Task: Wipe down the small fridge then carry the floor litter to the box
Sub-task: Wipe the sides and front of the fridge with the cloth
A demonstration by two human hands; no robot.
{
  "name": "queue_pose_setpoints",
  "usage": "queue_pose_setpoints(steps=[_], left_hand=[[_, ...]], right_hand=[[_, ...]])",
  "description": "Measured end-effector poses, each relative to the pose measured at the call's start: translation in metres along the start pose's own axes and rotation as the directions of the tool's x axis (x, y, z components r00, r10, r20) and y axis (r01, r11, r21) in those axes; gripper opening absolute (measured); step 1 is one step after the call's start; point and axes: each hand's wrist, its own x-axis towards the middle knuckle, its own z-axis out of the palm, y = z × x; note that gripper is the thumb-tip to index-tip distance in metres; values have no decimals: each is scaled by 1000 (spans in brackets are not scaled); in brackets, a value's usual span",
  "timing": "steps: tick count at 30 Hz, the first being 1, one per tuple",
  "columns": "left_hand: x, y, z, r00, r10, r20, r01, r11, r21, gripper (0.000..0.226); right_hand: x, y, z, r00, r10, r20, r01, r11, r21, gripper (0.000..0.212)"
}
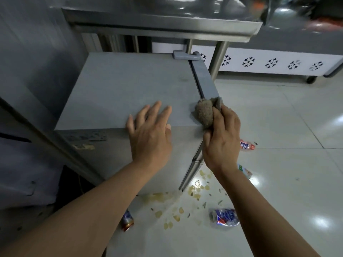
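Note:
The small grey fridge point(118, 89) stands below me under a steel table. My left hand point(148, 132) rests flat on the near edge of its top, fingers straight. My right hand point(221, 138) grips a bunched brown cloth point(203, 113) at the fridge's near right corner, by the top of the door. Litter lies on the tiled floor: a crushed blue and red wrapper point(223, 217), a small can point(127, 220), two plastic bottles point(246, 145) point(245, 170) and several yellowish food scraps point(194, 190). No box is in view.
A stainless steel table point(161, 25) overhangs the back of the fridge, its leg point(219, 58) just to the right. A white cabinet on wheels point(278, 62) with snowflake cut-outs runs along the far right. A grey wall point(33, 52) is at the left.

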Motion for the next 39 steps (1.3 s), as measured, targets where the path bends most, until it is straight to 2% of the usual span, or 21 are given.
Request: queue_pose_setpoints(steps=[3, 8, 13, 18, 21, 25, 27, 32, 35, 37, 39], left_hand=[[0, -3, 6, 995, 25, -97, -25, 1000, 3, 44], [-2, -6, 20, 957, 76, -281, -84, 996, -16, 46], [-1, -14, 34, 869, 171, -464, -181, 983, 22, 41], [-3, -22, 42, 769, 284, -572, -274, 956, 106, 39], [-3, -24, 45, 736, 294, -609, -291, 951, 108, 39], [-2, -25, 47, 726, 321, -608, -307, 943, 131, 33], [-3, -27, 44, 737, 332, -589, -305, 941, 148, 34], [-5, -48, 28, 732, 461, -502, -433, 883, 180, 41], [-11, -72, 24, 724, 405, -559, -384, 909, 160, 39], [-16, -84, 30, 726, 382, -572, -346, 921, 177, 42], [-20, -89, 35, 735, 389, -555, -335, 920, 202, 51]], right_hand=[[-6, 6, 12, 990, -56, -131, 60, 998, 25, 48], [-7, 30, 31, 917, -281, -281, 270, 960, -80, 50], [-3, 42, 47, 825, -371, -426, 341, 928, -148, 48], [-21, 46, 80, 691, -425, -585, 350, 905, -243, 47], [-47, 60, 109, 688, -453, -567, 378, 891, -252, 49], [-98, 80, 148, 796, -417, -439, 363, 909, -206, 49], [-102, 75, 148, 819, -387, -424, 337, 922, -191, 51], [-24, 14, 96, 734, -392, -555, 325, 920, -219, 52], [-11, 1, 96, 714, -393, -579, 333, 918, -213, 50], [-34, 13, 119, 699, -468, -541, 403, 882, -242, 52], [-69, 31, 149, 686, -601, -410, 516, 800, -308, 54]])
